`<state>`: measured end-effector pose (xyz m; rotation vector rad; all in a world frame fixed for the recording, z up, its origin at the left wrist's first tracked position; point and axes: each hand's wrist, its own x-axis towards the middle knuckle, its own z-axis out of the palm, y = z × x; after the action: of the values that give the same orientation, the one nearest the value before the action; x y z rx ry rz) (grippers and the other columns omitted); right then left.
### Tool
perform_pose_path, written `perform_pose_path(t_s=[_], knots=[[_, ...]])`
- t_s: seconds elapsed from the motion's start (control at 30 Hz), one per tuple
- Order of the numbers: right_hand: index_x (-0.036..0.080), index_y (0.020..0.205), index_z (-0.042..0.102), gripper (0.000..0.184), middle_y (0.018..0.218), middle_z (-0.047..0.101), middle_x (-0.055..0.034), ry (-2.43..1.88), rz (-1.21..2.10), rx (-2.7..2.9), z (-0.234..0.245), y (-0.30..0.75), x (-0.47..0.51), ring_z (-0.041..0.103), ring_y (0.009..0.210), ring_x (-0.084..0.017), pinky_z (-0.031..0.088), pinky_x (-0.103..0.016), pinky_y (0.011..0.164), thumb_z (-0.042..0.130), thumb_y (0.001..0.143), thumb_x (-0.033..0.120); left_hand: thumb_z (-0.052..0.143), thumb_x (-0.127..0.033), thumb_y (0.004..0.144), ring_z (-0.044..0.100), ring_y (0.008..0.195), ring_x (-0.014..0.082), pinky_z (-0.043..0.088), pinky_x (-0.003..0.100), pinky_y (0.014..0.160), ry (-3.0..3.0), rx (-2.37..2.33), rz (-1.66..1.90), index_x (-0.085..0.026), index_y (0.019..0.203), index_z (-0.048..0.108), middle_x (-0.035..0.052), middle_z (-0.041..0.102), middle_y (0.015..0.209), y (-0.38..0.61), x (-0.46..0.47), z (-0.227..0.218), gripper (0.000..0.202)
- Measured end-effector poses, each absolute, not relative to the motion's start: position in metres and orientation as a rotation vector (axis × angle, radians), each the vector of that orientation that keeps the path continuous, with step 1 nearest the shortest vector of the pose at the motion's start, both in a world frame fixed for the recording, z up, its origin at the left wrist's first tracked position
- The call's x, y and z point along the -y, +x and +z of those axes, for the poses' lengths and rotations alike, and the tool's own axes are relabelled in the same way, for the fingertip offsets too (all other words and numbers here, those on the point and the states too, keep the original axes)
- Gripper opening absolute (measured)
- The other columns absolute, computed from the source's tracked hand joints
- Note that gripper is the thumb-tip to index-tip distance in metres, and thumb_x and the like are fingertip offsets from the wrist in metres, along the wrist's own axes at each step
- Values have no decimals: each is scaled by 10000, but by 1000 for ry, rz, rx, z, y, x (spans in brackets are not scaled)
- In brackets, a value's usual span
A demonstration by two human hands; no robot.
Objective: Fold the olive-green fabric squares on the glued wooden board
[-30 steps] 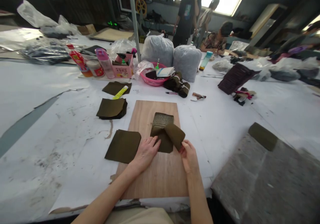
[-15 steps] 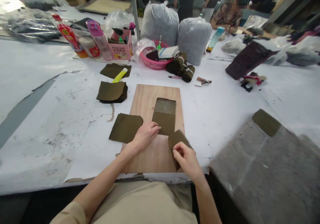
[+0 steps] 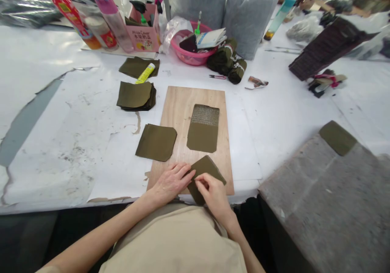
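Olive cloth patch (image 3: 209, 167) lies askew at the near end of the board (image 3: 179, 102), its near corner hanging past the bench (image 3: 274, 114) edge. Right hand (image 3: 213, 193): grip pinched together on the patch's middle. Left hand (image 3: 170, 182): fingers laid on the patch's left corner; we cannot tell whether that grip closes under it.

We judge the patch light, soft and floppy, neither slippery nor fragile. Taken at one point it would likely sag and fold, so it is best held by two corners or along an edge.

Farther up the board a second patch (image 3: 203, 128) lies flat, with a mesh strip at its far end. A third patch (image 3: 156, 141) overlaps the board's left edge. A stack (image 3: 134, 95) and a yellow tube (image 3: 145, 73) sit farther left.
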<state>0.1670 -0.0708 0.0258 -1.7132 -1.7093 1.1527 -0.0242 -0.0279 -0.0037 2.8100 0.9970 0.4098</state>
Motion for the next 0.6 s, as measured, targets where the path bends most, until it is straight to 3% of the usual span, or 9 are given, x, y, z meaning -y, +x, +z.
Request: perform_pose_path(t_s=[0.13, 0.2, 0.47, 0.6], knots=[[212, 1004, 626, 216, 983, 645, -83, -2052, 454, 1723, 15, 187, 58, 562, 893, -221, 407, -325, 753, 465, 943, 344, 514, -180, 943, 533, 1124, 232, 433, 362, 949, 2822, -995, 452, -170, 1160, 605, 102, 590, 1168, -28, 32, -6, 235], [203, 1014, 618, 247, 985, 633, -103, -2123, 257, 1761, 9, 191, 53, 539, 911, -240, 393, -338, 746, 463, 947, 382, 529, -191, 939, 538, 1111, 232, 433, 362, 946, 2825, -982, 463, -163, 1130, 615, 98, 599, 1143, -30, 31, -6, 212], [220, 863, 572, 173, 878, 617, -29, -2146, 353, 1790, 7, 183, 50, 531, 850, -199, 366, -297, 697, 495, 942, 354, 551, -217, 937, 534, 1097, 239, 439, 382, 924, 2825, -961, 406, -165, 1117, 618, 89, 614, 1114, -45, 30, -5, 199], [218, 883, 577, 178, 897, 622, -42, -2139, 335, 1747, 5, 184, 49, 539, 867, -207, 367, -299, 706, 502, 930, 373, 547, -215, 938, 545, 1046, 221, 447, 361, 895, 2793, -982, 465, -173, 956, 646, 63, 628, 978, -45, 26, -1, 108]])
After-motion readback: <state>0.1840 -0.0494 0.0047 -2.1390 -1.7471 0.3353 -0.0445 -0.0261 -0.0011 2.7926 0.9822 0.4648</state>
